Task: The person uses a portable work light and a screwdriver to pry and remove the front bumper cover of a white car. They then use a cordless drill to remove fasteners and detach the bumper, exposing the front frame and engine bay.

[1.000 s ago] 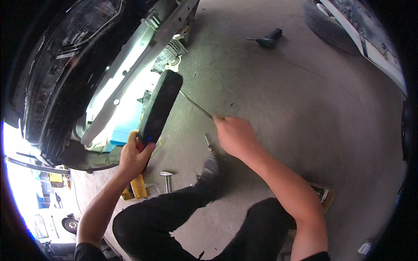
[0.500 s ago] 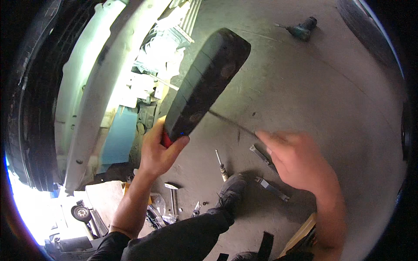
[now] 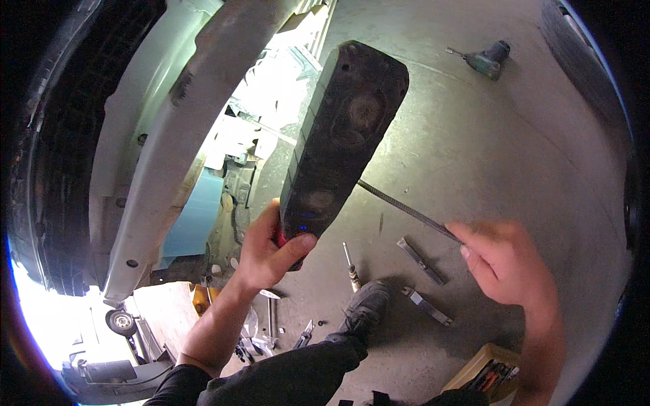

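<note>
"Concrete floor [image 3: 474, 155], car [image 3: 177, 128] on the left. Where's the lamp [image 3: 345, 128]?"
"Raised beside the car, left hand [image 3: 269, 254] wrapped round its lower end."
"Right hand [image 3: 504, 260]?"
"Fingers closed on a rod [image 3: 409, 211] slanting up to the lamp."

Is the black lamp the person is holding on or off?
The black lamp is on: its front is hidden, but pale clutter beyond it is brightly lit, and blue indicators glow near its lower end.
</note>
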The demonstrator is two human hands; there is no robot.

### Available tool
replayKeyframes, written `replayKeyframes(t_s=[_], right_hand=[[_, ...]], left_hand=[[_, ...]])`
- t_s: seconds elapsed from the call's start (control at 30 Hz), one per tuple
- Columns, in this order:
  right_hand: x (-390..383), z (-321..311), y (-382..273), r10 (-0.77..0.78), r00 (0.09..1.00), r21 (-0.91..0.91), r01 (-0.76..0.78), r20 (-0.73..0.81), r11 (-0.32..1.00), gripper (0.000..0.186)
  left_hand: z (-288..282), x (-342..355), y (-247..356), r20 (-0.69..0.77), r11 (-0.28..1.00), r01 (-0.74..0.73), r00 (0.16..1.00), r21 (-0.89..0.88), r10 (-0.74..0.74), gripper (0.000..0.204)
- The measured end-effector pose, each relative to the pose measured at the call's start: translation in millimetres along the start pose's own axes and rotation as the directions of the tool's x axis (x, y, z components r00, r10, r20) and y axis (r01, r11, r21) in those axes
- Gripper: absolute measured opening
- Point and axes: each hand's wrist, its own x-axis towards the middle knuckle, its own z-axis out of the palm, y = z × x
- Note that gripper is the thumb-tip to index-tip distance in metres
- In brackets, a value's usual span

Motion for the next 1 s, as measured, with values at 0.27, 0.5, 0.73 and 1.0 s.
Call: replayKeyframes(t_s=[0.27, 0.5, 0.73, 1.0], right_hand=[[-9, 15, 14, -0.025, 0.997, 0.003, 0.026, -0.067, 1.0, 0.031], [-5, 25, 24, -0.042, 0.996, -0.008, 0.041, -0.085, 0.999, 0.032], [-1, 29, 35, -0.034, 0.996, 0.065, 0.04, -0.085, 0.997, 0.03], [13, 31, 43, -0.104, 0.989, 0.097, 0.114, -0.107, 0.989, 0.029]], left_hand=[[5, -5, -4, -0.004, 0.999, 0.006, 1.0, -0.04, -0.006, 0.034], [9, -9, -11, 0.029, 0.999, 0.049, 0.998, -0.021, -0.049, 0.038], [13, -5, -9, 0.035, 1.0, 0.03, 0.999, 0.002, -0.03, 0.039], [11, -3, -17, 0.026, 0.998, 0.049, 0.999, -0.042, -0.048, 0.037]])
